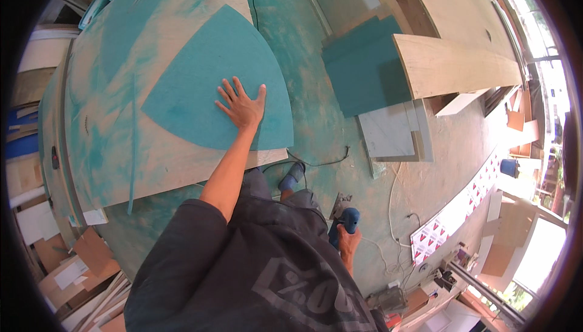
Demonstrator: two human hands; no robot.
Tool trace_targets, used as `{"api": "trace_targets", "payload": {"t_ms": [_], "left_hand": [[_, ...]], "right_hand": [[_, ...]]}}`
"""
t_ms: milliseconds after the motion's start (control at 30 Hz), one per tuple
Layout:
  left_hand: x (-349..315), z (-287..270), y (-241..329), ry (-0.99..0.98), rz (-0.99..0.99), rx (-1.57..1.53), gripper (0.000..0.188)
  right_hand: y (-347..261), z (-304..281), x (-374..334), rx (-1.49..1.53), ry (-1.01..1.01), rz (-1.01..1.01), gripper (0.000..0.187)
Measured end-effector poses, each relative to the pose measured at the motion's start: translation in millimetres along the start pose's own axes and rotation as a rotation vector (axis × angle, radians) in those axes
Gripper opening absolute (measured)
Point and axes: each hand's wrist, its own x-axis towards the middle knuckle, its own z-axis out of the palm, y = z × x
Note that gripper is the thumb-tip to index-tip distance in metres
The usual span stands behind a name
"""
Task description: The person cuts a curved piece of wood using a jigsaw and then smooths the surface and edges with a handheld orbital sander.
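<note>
Left hand [242,107] spread flat on the teal panel [203,80] at the frame's upper centre, right hand [348,244] wrapped around the blue power tool [350,218] lower down, I reckon the panel could skid if sideways force beat that lone palm's pressure

Grey lettering [308,294] is running across the front of the person's dark shirt [258,256]; rows of red printed marks [432,239], too small to read, are repeating along a white sheet [456,212].
</note>
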Motion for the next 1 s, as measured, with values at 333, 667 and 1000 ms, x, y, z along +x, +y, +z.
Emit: {"api": "trace_targets", "payload": {"t_ms": [333, 667, 1000], "left_hand": [[-53, -12, 3, -0.179, 0.373, -0.031, 0.08], [-46, -6, 14, -0.172, 0.346, 0.041, 0.082], [-45, -5, 14, -0.193, 0.348, 0.071, 0.082]], "right_hand": [[-187, 1, -62, 0.035, -0.118, -0.066, 0.022], [-279, 70, -89, 0.036, -0.147, -0.031, 0.021], [-317, 103, -77, -0.019, -0.213, -0.049, 0.021]]}}
